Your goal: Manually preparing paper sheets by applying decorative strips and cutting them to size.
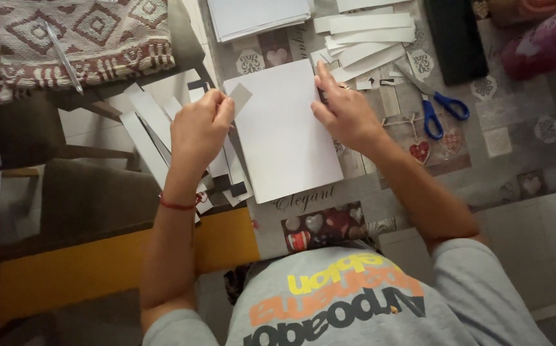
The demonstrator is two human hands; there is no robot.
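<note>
White paper sheet (284, 131), flat on worktop (515, 154); right hand (345, 109) pressing its upper right edge, grip released; left hand (200, 128) pinching paper strip (239, 97) at sheet's left corner; best aligned squarely, sheet pinned.

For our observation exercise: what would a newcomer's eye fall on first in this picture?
First, the white sheet in the middle of the table, pressed flat at its right edge by the right hand. Next, the left hand pinching a grey paper strip at the sheet's upper left corner. Then the blue-handled scissors to the right, below a pile of cut white strips.
</note>
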